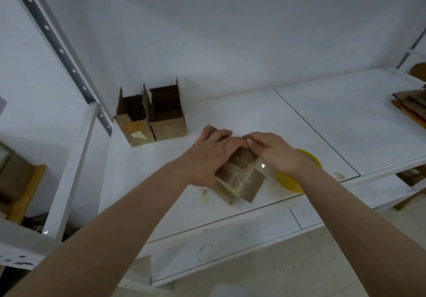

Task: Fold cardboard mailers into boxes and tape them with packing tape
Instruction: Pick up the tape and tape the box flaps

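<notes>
Both hands press on the box (239, 174): left hand (207, 156) flat-fingered, right hand (274, 151) pinching its far edge.

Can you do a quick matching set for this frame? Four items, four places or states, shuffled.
1. cardboard box
2. two open boxes
3. yellow tape roll
4. flat cardboard stack

A. far right edge of the shelf
B. standing at back left, tops open
C. under both hands, taped seam up
D. just behind the right wrist

Pairs: 1-C, 2-B, 3-D, 4-A
</notes>
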Demonstrator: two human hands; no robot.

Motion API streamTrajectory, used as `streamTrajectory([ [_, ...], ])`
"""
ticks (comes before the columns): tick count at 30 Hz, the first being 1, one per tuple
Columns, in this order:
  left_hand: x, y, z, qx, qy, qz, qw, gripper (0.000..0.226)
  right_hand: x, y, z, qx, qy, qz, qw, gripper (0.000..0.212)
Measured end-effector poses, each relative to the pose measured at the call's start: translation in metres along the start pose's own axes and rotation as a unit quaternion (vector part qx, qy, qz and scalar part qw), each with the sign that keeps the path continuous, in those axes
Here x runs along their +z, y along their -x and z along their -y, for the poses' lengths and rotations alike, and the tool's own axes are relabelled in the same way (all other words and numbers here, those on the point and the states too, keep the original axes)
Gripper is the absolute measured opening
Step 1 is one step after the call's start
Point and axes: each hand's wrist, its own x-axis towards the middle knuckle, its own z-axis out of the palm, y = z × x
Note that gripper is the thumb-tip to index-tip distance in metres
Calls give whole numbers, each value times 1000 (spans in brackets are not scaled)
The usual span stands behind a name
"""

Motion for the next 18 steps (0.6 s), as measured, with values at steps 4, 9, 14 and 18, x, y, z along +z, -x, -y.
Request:
streamTrajectory([
  [4,18,10,7,-56,-4,-32,998,78,17,13,-15,28,-75,-1,997,42],
  [9,32,11,6,-194,194,-93,957,59,42,28,-30,24,-49,-10,998,37],
  [14,36,25,2,-233,300,-184,907,39,54,37,-25,-49,-8,-111,993,23],
  [18,41,37,-14,-193,295,-199,915,13,62,40,-22,-46,-14,-86,995,37],
])
